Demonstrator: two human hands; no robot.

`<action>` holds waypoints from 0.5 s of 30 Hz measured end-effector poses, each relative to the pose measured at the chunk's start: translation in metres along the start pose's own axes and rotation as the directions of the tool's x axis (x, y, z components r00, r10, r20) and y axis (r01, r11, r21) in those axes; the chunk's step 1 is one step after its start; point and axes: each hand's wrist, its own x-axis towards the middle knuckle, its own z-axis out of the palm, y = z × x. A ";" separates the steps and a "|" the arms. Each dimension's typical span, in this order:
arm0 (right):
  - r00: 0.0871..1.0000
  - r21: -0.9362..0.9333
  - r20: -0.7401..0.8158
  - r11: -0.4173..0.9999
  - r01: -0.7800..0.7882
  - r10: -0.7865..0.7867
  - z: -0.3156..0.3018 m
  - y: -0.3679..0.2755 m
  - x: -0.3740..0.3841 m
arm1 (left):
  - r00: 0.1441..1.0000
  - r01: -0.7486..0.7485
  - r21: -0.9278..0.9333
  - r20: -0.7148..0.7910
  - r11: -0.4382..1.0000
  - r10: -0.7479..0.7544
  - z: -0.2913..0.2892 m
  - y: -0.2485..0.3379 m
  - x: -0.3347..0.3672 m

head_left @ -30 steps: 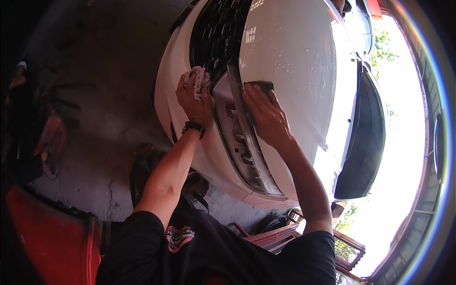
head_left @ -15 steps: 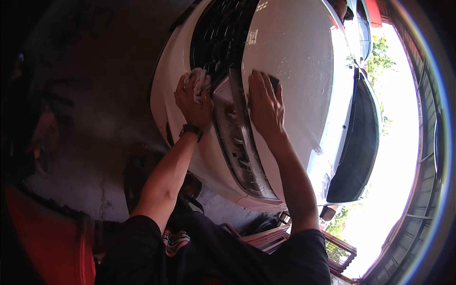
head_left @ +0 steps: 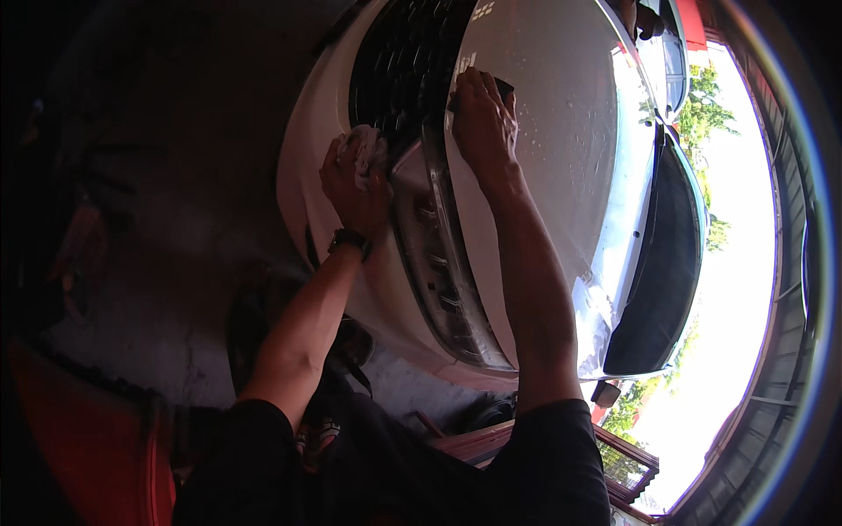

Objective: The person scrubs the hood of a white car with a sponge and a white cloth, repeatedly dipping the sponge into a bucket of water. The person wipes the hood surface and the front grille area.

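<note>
A white car's hood (head_left: 557, 193) curves across the middle of the view, wet with small droplets. My right hand (head_left: 488, 131) lies on the hood near its front edge, its fingers closed over a dark flat pad (head_left: 503, 88) that is mostly covered. Beside the headlight (head_left: 438, 263), my left hand (head_left: 353, 200) rests against the front bumper, gripping a crumpled pale cloth (head_left: 365, 151). Just beyond the cloth is the black grille (head_left: 405, 66).
The dark windshield (head_left: 662, 272) is at the right, with a bright doorway behind it. Part of another person (head_left: 647, 22) shows at the top right. A red panel (head_left: 88, 447) stands at the lower left, and the concrete floor (head_left: 175, 324) is dim.
My right hand has slid the dark pad farther away along the hood's front edge. My left hand stays at the bumper with the cloth.
</note>
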 end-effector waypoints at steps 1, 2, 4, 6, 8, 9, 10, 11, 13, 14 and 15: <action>0.998 -0.036 0.031 0.998 -0.050 0.051 -0.001 -0.004 0.011 | 1.000 0.004 0.006 0.001 1.000 -0.004 0.002 -0.002 0.002; 0.998 -0.036 -0.058 0.999 0.006 -0.008 0.005 -0.005 -0.005 | 1.000 -0.011 0.004 -0.002 1.000 0.011 0.004 -0.004 0.002; 0.961 -0.051 -0.222 0.987 0.155 -0.163 0.030 -0.012 -0.055 | 0.999 -0.015 0.013 -0.037 1.000 0.016 0.004 -0.010 0.004; 0.963 0.007 -0.175 0.978 0.209 -0.204 0.030 -0.015 -0.074 | 1.000 0.005 -0.029 -0.031 1.000 -0.006 -0.002 -0.011 0.007; 0.969 0.018 -0.138 0.978 0.208 -0.204 0.027 -0.011 -0.064 | 1.000 0.001 -0.031 -0.016 1.000 -0.002 -0.005 -0.010 0.009; 0.977 -0.010 -0.122 0.985 0.174 -0.174 0.019 -0.004 -0.041 | 1.000 -0.013 -0.023 0.002 1.000 0.013 -0.002 -0.006 0.006; 0.984 -0.030 -0.102 0.989 0.145 -0.148 0.013 0.001 -0.028 | 1.000 -0.023 -0.007 0.020 1.000 0.023 -0.001 -0.002 -0.001; 0.992 -0.012 -0.072 0.994 0.108 -0.108 0.010 0.000 -0.023 | 1.000 -0.006 -0.003 0.030 1.000 0.006 -0.001 -0.001 -0.005; 0.998 0.014 -0.034 0.999 0.044 -0.044 0.003 -0.010 -0.004 | 1.000 0.013 -0.001 0.027 1.000 -0.013 0.002 -0.003 0.002; 0.997 0.012 -0.057 0.998 0.060 -0.059 0.006 -0.014 -0.022 | 0.999 0.027 -0.030 0.023 0.999 -0.026 0.002 -0.003 0.003; 0.992 0.018 -0.081 0.995 0.100 -0.098 0.017 -0.023 -0.050 | 0.999 0.046 -0.047 -0.001 0.998 -0.047 0.001 -0.009 0.005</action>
